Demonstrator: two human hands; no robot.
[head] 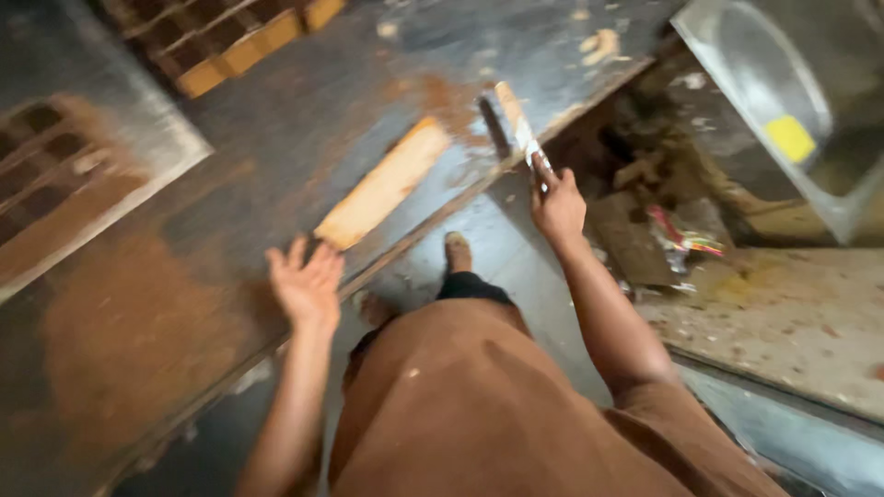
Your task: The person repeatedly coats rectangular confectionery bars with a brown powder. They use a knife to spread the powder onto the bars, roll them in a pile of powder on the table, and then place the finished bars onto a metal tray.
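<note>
Your right hand (557,204) is closed around the handle end of a scraper (520,133), a narrow tool with a pale blade. The blade reaches away from your fist and lies across the edge of the dark workbench (276,138), its tip over the bench top. The picture is blurred, so you cannot tell whether the blade rests on the bench or hangs just above it.

Your left hand (307,283) is open, fingers spread, holding nothing. It hovers over the near edge of the workbench, just beside the near end of a pale wooden block (385,182). Whether the fingertips touch the block cannot be told. The block lies flat on the workbench at a slant, between your two hands, with the scraper just beyond its far end.

At the far edge of the workbench sits a wooden rack (230,37) of slats. Off the right side of the workbench, on the floor, lies a heap of scraps (668,230) with a bright wrapper in it, and beyond that leans a metal sheet (783,101) bearing a yellow tag.
</note>
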